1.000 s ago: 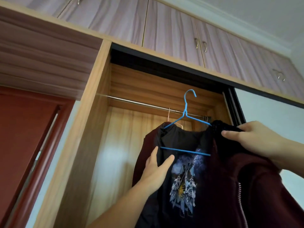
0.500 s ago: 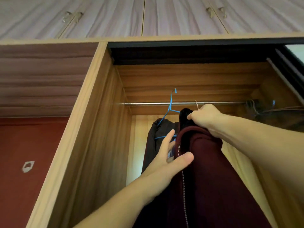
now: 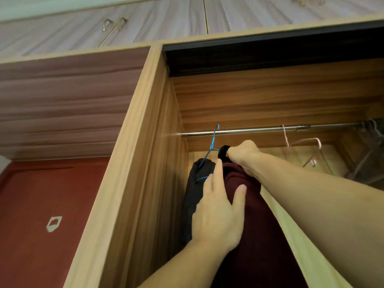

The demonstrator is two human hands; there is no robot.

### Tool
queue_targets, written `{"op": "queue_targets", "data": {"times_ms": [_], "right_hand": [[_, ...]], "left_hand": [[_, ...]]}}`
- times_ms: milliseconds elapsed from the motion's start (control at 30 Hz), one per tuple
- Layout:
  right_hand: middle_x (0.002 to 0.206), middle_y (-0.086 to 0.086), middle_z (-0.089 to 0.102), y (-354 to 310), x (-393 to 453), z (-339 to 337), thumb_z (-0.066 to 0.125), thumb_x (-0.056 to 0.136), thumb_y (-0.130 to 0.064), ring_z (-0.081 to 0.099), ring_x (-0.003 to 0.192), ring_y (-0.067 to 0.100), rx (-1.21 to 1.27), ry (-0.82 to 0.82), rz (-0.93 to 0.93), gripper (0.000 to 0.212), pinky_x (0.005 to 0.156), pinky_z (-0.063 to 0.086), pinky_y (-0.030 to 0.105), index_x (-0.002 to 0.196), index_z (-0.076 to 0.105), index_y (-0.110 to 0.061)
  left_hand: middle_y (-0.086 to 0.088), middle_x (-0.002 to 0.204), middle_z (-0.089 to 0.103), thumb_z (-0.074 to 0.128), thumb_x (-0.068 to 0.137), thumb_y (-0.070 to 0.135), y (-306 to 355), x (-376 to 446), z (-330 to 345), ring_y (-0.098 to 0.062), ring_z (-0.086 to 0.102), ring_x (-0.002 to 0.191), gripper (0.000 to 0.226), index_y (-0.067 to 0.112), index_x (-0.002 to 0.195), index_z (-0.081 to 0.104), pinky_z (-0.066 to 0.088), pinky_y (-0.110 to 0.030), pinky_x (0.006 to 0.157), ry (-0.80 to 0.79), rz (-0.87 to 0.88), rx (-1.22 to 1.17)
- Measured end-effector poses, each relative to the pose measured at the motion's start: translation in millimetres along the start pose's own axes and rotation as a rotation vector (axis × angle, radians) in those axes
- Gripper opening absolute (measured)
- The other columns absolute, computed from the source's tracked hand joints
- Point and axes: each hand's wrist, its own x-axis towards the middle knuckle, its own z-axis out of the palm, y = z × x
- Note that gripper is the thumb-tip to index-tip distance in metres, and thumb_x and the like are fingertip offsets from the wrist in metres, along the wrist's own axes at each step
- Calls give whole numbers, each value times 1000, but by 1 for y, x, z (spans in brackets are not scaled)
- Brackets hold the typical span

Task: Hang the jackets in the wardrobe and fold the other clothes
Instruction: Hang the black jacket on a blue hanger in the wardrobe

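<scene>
A dark red jacket with a black lining hangs on a blue wire hanger. The hanger's hook sits over the steel wardrobe rail near the rail's left end. My right hand grips the black collar at the top of the jacket, just below the rail. My left hand lies flat against the jacket's front with straight fingers and the thumb spread over the red cloth. The jacket's lower part is out of view.
The wardrobe's wooden side panel stands close on the left of the jacket. An empty pink hanger hangs further right on the rail, and more clothes crowd the far right end. Closed cupboard doors run above.
The jacket went from outside the wardrobe into it, and the blue hook now sits on the rail. Both hands followed it in; my view tilted up and closer.
</scene>
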Motion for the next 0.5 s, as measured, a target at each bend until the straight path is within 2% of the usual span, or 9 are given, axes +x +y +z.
{"op": "queue_targets", "data": {"times_ms": [67, 100, 167, 267, 367, 433, 500], "right_hand": [[107, 20, 65, -1, 6, 15, 60, 82, -9, 64, 100, 37, 71, -5, 26, 21, 93, 52, 43, 95, 60, 7], [103, 18, 66, 0, 9, 21, 60, 80, -8, 65, 96, 36, 80, -5, 20, 16, 90, 53, 43, 89, 59, 5], [91, 15, 66, 1, 15, 31, 60, 77, -7, 66, 86, 34, 84, -7, 8, 9, 80, 55, 40, 76, 57, 2], [87, 15, 67, 7, 27, 44, 62, 78, -9, 66, 80, 31, 87, -11, 12, 12, 75, 55, 38, 72, 55, -2], [96, 17, 68, 15, 42, 61, 59, 81, -9, 66, 90, 33, 115, -68, 42, 11, 87, 55, 43, 77, 55, 0], [102, 18, 67, 21, 52, 73, 58, 83, -8, 65, 95, 31, 110, -121, 37, 12, 91, 54, 44, 86, 59, 3], [108, 17, 66, 24, 60, 79, 57, 86, -6, 62, 91, 25, 142, -224, 8, 25, 87, 55, 42, 109, 60, 4]], "left_hand": [[21, 159, -14, 33, 70, 85, -7, -4, 4, -14, 21, 145, 95, 54, 140, -23, 34, -42, 108, -27, 11, 80], [23, 156, -24, 38, 63, 88, -12, -6, 6, -16, 17, 147, 107, 51, 139, -27, 35, -44, 108, -51, 15, 127], [23, 151, -34, 54, 62, 79, -24, -5, 12, -19, 16, 147, 119, 47, 139, -31, 39, -46, 104, -93, 21, 211], [18, 152, -34, 63, 79, 54, -43, 9, 18, -23, 26, 142, 113, 41, 142, -30, 45, -42, 96, -96, 12, 303], [7, 157, -30, 59, 91, 37, -55, 27, 24, -26, 41, 132, 103, 35, 145, -28, 46, -39, 92, -113, -11, 390], [3, 159, -24, 58, 93, 28, -63, 39, 23, -28, 51, 123, 99, 33, 148, -24, 45, -38, 90, -162, -50, 431], [3, 161, -19, 59, 92, 21, -71, 52, 21, -30, 53, 121, 99, 33, 150, -20, 44, -37, 92, -169, -60, 433]]}}
